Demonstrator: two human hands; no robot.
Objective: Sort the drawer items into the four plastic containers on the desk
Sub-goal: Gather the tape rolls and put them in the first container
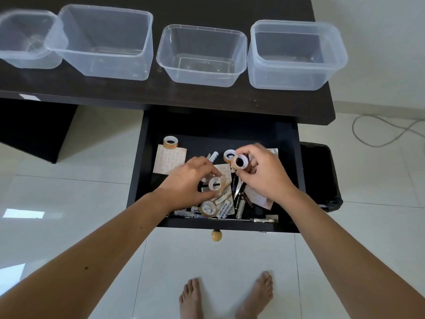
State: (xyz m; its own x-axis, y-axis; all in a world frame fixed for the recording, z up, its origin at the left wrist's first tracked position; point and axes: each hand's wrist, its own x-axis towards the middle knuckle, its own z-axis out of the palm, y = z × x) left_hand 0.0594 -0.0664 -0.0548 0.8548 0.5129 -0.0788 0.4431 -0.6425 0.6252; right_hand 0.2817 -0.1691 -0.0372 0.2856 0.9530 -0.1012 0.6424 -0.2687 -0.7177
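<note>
Both hands down in open drawer (142,157), below front edge of desk (207,97).

Right hand (264,176): fingers curled narrow around small tape roll (240,162), roll lifted clear of clutter, open core facing camera, axis roughly horizontal. Held firmly, by the look of it.

Left hand (186,185): fingertips pinched on second tape roll (215,183), low among papers, core facing up, axis vertical. Cannot tell whether already lifted or only touched.

Left in drawer: third roll (170,142) at far-left corner, fourth (229,155) just beyond right hand's roll, fifth (208,207) nearer drawer front beside batteries (224,208); sticker sheets (170,161) underneath.

Four clear containers in row on desk, all appearing empty: far-left container (13,54), overlapped by large container (142,42); middle container (200,77); right container (296,81).

Relation governing next move: containers lie up and away from drawer, beyond desk edge. Middle container sits almost straight ahead of both hands; right container nearer right hand. Likely step: raise rolls, carry forward over rim, release. Risk judged low; rolls may land on edge and spin about.
</note>
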